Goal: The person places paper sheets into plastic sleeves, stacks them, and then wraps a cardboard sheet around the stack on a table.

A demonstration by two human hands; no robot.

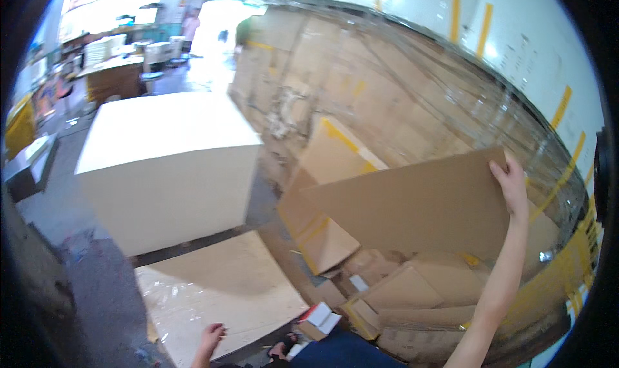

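Observation:
My right hand [510, 180] grips the upper right corner of a large flat brown cardboard sheet [419, 203], thumb on its near face. The sheet leans out to the left over a heap of cardboard. My left hand [210, 339] is low in the picture, its fingers curled; whether anything small is in them is hidden. Below and around that hand is a pale board [225, 284] lying low, with shiny clear film on its left side. Beyond the board stands a big white block-like stack [174, 174].
Folded cartons [412, 287] and an upright carton with yellow tape [329, 155] lie on the right. Behind them rises a film-wrapped cardboard wall [387, 91]. A small red and white box [319, 319] sits near my feet. Desks [116, 78] and a person [191, 26] are far back.

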